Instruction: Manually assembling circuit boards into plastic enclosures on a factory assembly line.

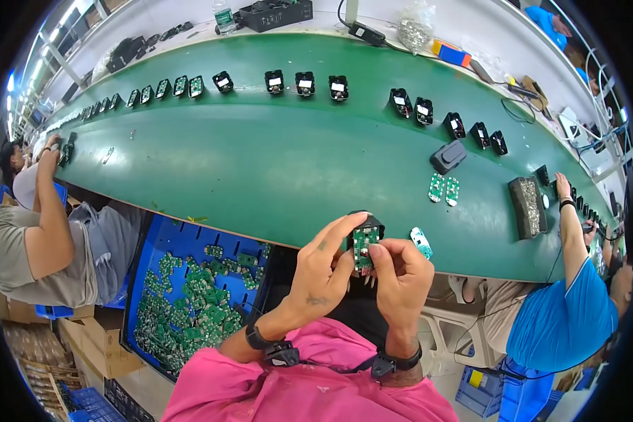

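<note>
Close to the table's near edge, my left hand [323,271] is wrapped round a small black plastic housing [359,215]. A green circuit board [364,247] lies at the housing's open face. From the right, my right hand [403,278] closes thumb and fingers on the board's edge; a bit of red shows at its lower end. Just right of my hands a loose board [420,243] rests on the table. Farther off lie two more green boards [437,188], with a closed black case [449,156] behind them.
A row of open black housings [338,88] runs along the far side of the green table [288,162]. At left below stands a blue bin [148,274] of circuit boards. A dark box [527,209] sits to the right. People work at both sides, one in a blue shirt [563,320].
</note>
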Tool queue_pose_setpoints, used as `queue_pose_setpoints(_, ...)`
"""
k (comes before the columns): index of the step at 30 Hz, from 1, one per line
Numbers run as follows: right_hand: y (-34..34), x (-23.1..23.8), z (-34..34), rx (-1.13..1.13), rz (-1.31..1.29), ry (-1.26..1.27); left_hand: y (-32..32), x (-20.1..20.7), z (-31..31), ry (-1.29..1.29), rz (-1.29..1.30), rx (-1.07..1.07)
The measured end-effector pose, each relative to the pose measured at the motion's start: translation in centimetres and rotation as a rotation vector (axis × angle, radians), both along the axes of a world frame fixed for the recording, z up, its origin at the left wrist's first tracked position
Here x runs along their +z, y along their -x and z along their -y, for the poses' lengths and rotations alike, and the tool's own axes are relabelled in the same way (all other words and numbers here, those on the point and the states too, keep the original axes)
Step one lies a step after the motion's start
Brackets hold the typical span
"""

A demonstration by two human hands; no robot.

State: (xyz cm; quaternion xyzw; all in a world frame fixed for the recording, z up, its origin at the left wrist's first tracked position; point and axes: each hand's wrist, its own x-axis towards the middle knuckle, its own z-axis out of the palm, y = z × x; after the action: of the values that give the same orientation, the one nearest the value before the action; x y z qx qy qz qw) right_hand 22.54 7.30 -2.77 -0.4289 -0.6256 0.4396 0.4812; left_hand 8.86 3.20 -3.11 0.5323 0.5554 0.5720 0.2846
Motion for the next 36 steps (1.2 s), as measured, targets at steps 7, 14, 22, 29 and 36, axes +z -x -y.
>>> queue_pose_setpoints(7, -0.1, -0.6, -0.5, -0.028, 0.110, -0.077, 0.0, 0.2, -0.2, 0.148, 0.172, -0.051)
queue_pose_setpoints(14, 0.2, -0.6, -0.9, -0.043, 0.140, -0.100, 1.3, 0.0, -1.0, 0.220, 0.333, -0.207)
queue_pose_setpoints(22, 0.4, -0.3, -0.8, -0.079, 0.188, -0.091, 1.6, 0.2, -1.2, 0.236, 0.374, -0.248)
queue_pose_setpoints(29, 0.9, -0.7, -1.0, -0.098, 0.222, -0.212, 1.6, -0.2, -1.5, 0.187, 0.471, -0.240)
queue_pose_setpoints(36, 1.0, -0.7, -1.4, -0.071, 0.189, -0.123, 1.0, 0.3, -1.7, 0.194, 0.307, -0.148)
